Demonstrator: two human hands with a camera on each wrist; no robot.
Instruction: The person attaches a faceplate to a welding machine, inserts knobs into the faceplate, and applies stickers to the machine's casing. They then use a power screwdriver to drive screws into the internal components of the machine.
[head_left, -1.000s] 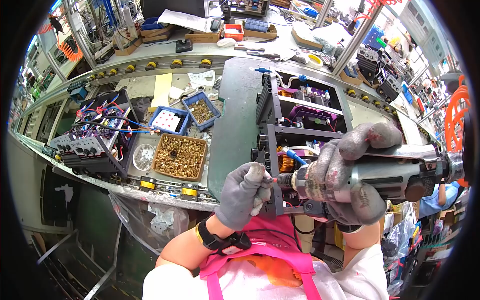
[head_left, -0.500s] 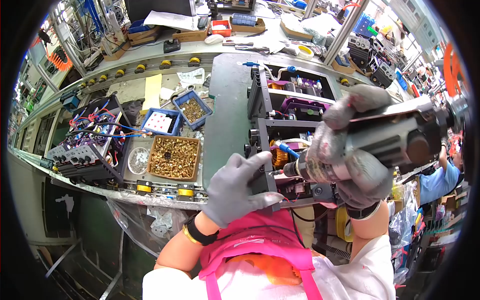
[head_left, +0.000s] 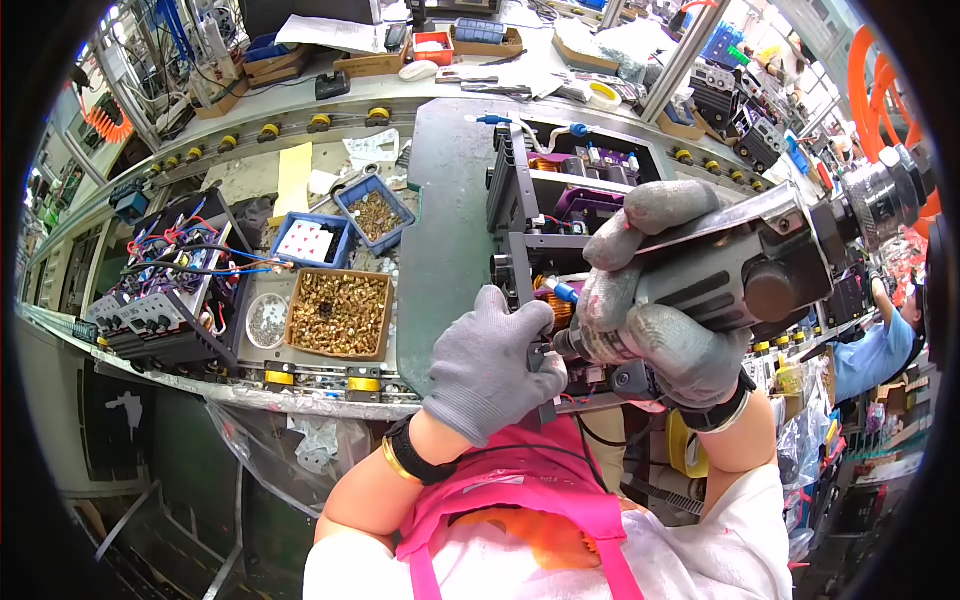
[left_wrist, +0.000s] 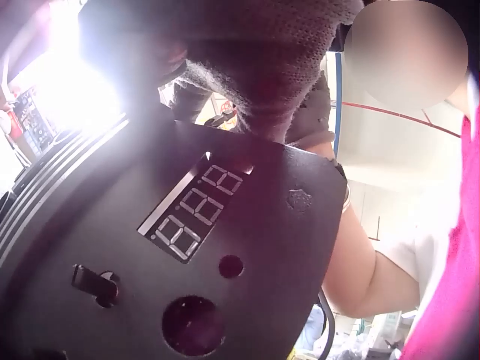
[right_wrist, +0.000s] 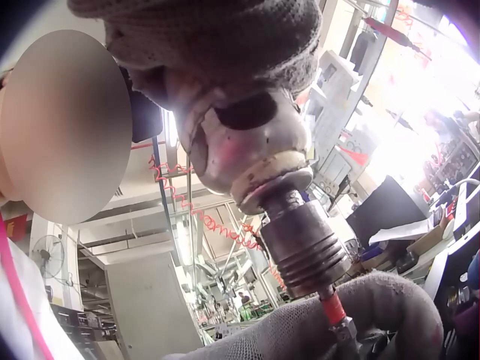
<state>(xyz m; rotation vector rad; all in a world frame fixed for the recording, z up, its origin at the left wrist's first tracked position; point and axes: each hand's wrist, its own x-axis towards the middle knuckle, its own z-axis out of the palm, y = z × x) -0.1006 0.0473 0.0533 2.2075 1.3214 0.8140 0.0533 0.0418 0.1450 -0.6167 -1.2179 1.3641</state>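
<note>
My right hand (head_left: 675, 345), in a worn grey glove, grips a grey-and-black air screwdriver (head_left: 740, 285) with a metal lever, its nose pointing left. The ridged chuck (right_wrist: 304, 251) and the red-banded bit (right_wrist: 334, 307) show in the right wrist view. My gloved left hand (head_left: 490, 365) lies at the front of a black-cased unit (head_left: 512, 260), index finger and thumb curled round the tip of the bit. What sits at the very tip is hidden by the fingers. In the left wrist view, the front panel (left_wrist: 274, 240) has a three-digit display (left_wrist: 201, 214) and round holes.
A second open black unit (head_left: 515, 180) stands behind, on the green board (head_left: 440, 250). To the left are a carton of brass fittings (head_left: 340, 312), blue trays (head_left: 375, 215), a round dish of small parts (head_left: 267, 320) and a wired unit (head_left: 165, 300). Orange coiled hose (head_left: 870, 90) hangs at right.
The left hand went from pinching at the bit, to spread fingers at the panel, to curling round the bit tip. The screwdriver has moved left with the right hand, toward the unit's front.
</note>
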